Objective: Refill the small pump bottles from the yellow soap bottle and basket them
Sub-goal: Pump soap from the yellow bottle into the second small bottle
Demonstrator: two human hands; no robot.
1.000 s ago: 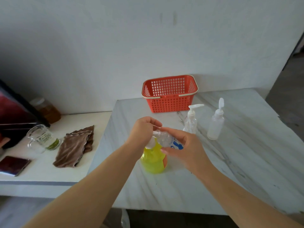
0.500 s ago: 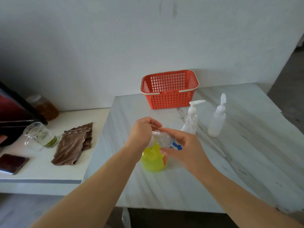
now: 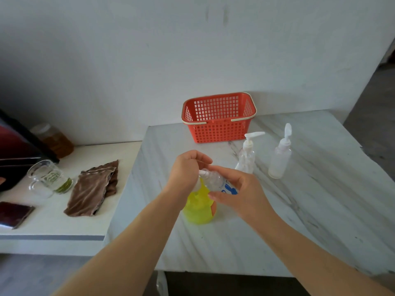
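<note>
Yellow soap bottle (image 3: pixel 197 210) stands upright near the front of the table (image 3: pixel 299 221), with the left hand (image 3: pixel 184 169) curled over its pump head. The right hand (image 3: pixel 239 191) pinches a small clear bottle (image 3: pixel 215 181), tilted with its neck at the spout. That bottle looks light, thin-walled and probably soap-slick, so a hold around its body seems safest. Beyond stand a clear pump bottle (image 3: pixel 246 155) and a frosted pump bottle (image 3: pixel 280 159), then the red basket (image 3: pixel 218 129). Since half a second ago, hands and bottles sit much as before.
</note>
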